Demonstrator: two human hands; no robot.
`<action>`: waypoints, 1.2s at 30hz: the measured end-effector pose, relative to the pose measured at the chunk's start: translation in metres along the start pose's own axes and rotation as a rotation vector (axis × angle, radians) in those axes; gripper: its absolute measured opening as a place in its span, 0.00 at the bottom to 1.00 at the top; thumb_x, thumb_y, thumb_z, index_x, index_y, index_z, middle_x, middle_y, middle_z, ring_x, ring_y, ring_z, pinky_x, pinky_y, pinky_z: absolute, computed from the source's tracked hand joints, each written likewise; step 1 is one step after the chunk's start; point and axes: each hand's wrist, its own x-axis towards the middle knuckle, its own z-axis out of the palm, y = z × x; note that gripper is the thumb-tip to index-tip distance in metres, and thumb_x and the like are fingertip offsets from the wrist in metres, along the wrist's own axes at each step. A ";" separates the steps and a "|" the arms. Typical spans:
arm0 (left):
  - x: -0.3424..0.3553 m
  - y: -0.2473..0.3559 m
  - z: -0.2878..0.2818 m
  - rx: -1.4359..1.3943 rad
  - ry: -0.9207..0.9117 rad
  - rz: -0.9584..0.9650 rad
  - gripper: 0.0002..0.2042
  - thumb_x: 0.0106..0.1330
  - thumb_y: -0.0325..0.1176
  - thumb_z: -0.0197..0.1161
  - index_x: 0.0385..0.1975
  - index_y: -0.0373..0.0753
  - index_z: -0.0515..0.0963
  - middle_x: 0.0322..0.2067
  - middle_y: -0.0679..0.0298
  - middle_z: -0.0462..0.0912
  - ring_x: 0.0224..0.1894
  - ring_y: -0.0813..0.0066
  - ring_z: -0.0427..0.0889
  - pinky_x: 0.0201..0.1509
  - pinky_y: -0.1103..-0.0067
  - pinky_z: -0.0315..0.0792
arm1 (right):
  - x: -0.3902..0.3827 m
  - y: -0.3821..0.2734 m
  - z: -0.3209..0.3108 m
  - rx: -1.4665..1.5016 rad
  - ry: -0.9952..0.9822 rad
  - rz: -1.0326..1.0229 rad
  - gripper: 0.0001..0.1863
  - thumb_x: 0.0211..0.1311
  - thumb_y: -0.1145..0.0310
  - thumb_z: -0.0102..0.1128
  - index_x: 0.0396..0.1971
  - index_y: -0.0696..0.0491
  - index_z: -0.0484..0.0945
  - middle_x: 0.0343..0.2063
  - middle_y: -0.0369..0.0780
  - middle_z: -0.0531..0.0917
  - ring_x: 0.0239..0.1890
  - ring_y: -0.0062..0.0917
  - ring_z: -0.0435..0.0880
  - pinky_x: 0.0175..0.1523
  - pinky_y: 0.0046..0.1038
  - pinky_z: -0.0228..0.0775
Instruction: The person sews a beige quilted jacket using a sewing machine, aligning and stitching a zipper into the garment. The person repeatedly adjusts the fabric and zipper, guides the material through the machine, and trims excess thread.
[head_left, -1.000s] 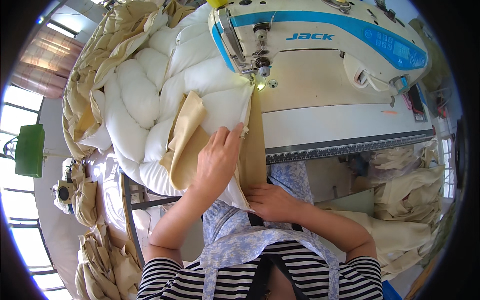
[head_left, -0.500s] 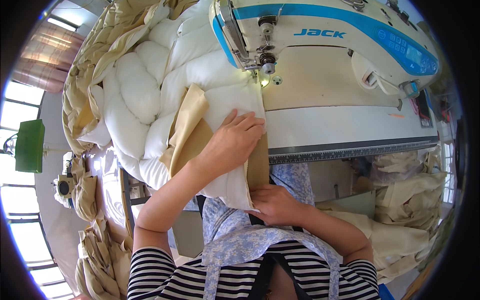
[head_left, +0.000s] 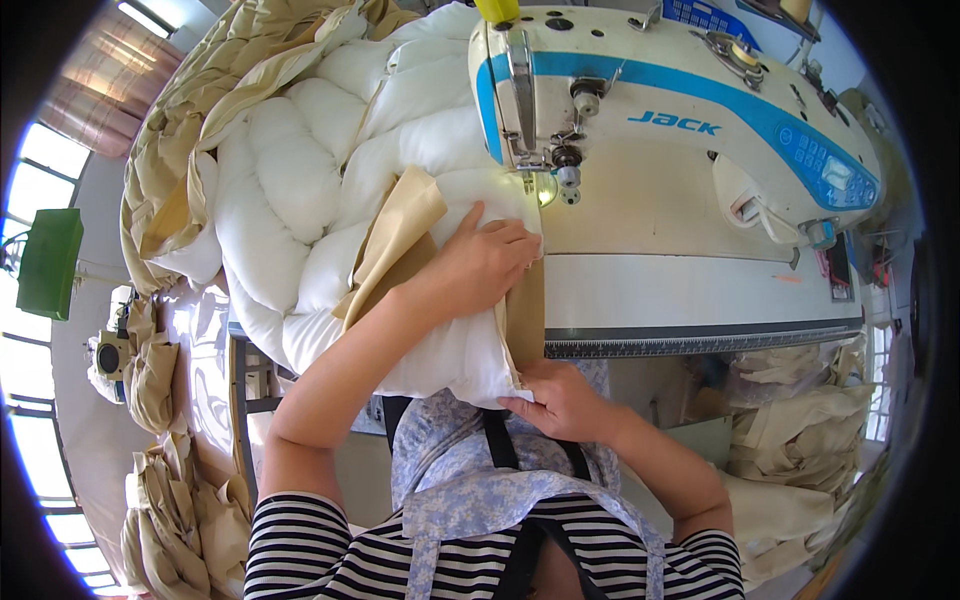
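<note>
A thick white padded quilt piece (head_left: 285,170) with stitched channels lies left of and under the sewing machine's needle area. Across its surface rests my left hand (head_left: 485,265), one finger spread out and the others curled on the right edge, just nearer me than the lit presser foot (head_left: 530,185). At the near corner of the quilt my right hand (head_left: 565,400) is closed, pinching the edge together with a tan fabric strip (head_left: 525,320). A folded tan flap (head_left: 400,225) stands up beside my left wrist. The fingertips under the cloth are hidden.
The white and blue sewing machine (head_left: 650,110) stands on a pale table edged with a ruler strip (head_left: 700,343). Tan cloth (head_left: 165,220) is bunched at the far left; more tan cloth (head_left: 800,430) piles at the right. A green box (head_left: 48,262) hangs left.
The view has shifted, so the machine sits lower and further right. Both hands are closer to the needle, the quilt edge with them. My right thumb now shows on the corner.
</note>
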 end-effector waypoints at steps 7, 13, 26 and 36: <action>0.019 -0.029 0.005 -0.016 0.133 0.092 0.09 0.73 0.34 0.57 0.44 0.38 0.81 0.43 0.58 0.85 0.52 0.58 0.82 0.70 0.48 0.60 | 0.018 0.004 -0.012 0.046 0.011 0.114 0.11 0.69 0.64 0.61 0.42 0.55 0.83 0.34 0.49 0.84 0.36 0.48 0.84 0.40 0.40 0.75; 0.012 -0.091 -0.104 -0.166 0.695 -0.298 0.10 0.68 0.38 0.62 0.38 0.37 0.81 0.40 0.56 0.82 0.46 0.54 0.80 0.60 0.65 0.72 | 0.009 0.004 -0.001 0.061 0.077 0.113 0.14 0.69 0.60 0.63 0.46 0.55 0.84 0.38 0.47 0.86 0.38 0.42 0.86 0.44 0.34 0.76; -0.168 -0.251 -0.088 0.272 0.293 -1.126 0.24 0.60 0.47 0.69 0.46 0.33 0.77 0.41 0.47 0.86 0.48 0.46 0.84 0.52 0.60 0.77 | 0.001 0.010 0.002 0.176 0.196 0.315 0.13 0.68 0.64 0.65 0.43 0.58 0.85 0.33 0.42 0.89 0.37 0.23 0.86 0.46 0.27 0.76; -0.364 -0.104 -0.244 0.262 1.304 -0.892 0.18 0.71 0.27 0.58 0.58 0.29 0.75 0.51 0.54 0.84 0.51 0.69 0.82 0.57 0.76 0.73 | 0.000 -0.003 -0.037 0.489 -0.095 0.498 0.22 0.71 0.61 0.64 0.59 0.57 0.78 0.50 0.33 0.83 0.50 0.17 0.78 0.57 0.25 0.70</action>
